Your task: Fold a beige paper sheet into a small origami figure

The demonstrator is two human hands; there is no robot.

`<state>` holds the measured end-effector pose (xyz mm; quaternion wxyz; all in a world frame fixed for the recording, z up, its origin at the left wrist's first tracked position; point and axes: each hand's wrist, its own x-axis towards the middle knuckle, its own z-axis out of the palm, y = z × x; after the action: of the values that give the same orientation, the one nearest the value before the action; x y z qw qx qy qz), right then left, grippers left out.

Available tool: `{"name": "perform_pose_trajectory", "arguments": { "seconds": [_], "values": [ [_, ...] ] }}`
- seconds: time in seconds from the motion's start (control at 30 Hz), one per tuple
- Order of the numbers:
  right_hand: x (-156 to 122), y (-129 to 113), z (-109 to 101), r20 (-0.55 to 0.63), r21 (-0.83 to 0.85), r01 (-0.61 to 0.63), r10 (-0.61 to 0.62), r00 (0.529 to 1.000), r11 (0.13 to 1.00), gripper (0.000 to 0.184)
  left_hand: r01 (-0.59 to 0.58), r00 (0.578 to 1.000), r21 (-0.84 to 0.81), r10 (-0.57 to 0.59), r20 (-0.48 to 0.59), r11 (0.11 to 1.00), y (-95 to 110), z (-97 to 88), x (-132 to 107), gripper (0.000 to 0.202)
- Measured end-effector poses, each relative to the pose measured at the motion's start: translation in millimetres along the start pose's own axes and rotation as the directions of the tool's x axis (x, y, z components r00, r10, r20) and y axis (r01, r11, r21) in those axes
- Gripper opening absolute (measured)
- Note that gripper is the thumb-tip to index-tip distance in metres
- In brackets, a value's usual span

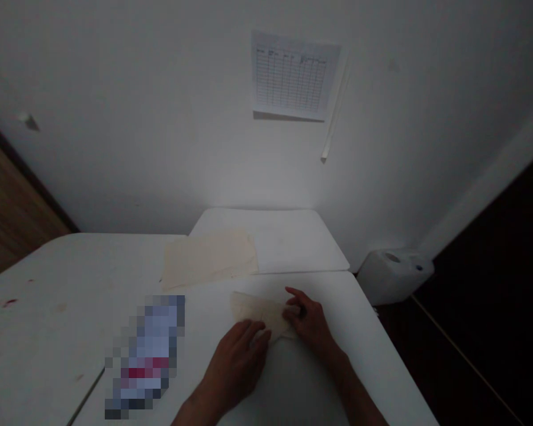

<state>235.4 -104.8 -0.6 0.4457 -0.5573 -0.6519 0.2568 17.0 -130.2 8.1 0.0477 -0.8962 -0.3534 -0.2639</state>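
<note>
With your left hand (235,364) spread flat on the folded cream sheet (253,310) and your right hand (308,319) pinching its right end, uneven pull between your 2 hands could crease it or skid it across the white table (48,266) into the other pale sheet (208,257).

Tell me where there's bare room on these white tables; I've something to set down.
Bare room lies on the white table left of the blurred packet, and on the farther white surface right of the pale sheets. Crowded: around the left hand, right hand and folded paper.
</note>
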Motion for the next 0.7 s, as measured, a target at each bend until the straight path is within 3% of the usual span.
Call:
{"name": "perform_pose_trajectory", "arguments": {
  "seconds": [0.2, 0.3, 0.43, 0.7],
  "values": [
    [1, 2, -3, -0.024, 0.080, 0.002, 0.000, 1.000, 0.997, 0.048, 0.017, 0.988, -0.051, -0.009, 0.152, 0.999, 7, 8.3, 29, 0.019],
    [1, 1, -11, 0.030, 0.094, 0.006, -0.009, 0.999, 0.996, 0.055, 0.038, 0.978, -0.048, -0.027, 0.207, 0.998, 7, 11.5, 36, 0.014],
    [-1, 2, -20, 0.106, 0.114, -0.009, -0.003, 0.994, 0.993, 0.057, 0.043, 0.974, -0.002, -0.041, 0.222, 0.999, 7, 15.1, 36, 0.011],
    [0, 6, -15, 0.038, 0.140, -0.036, 0.031, 0.999, 0.990, 0.055, -0.041, 0.974, 0.034, 0.032, 0.226, 0.999, 14, 15.6, 43, 0.010]
  ]
}}
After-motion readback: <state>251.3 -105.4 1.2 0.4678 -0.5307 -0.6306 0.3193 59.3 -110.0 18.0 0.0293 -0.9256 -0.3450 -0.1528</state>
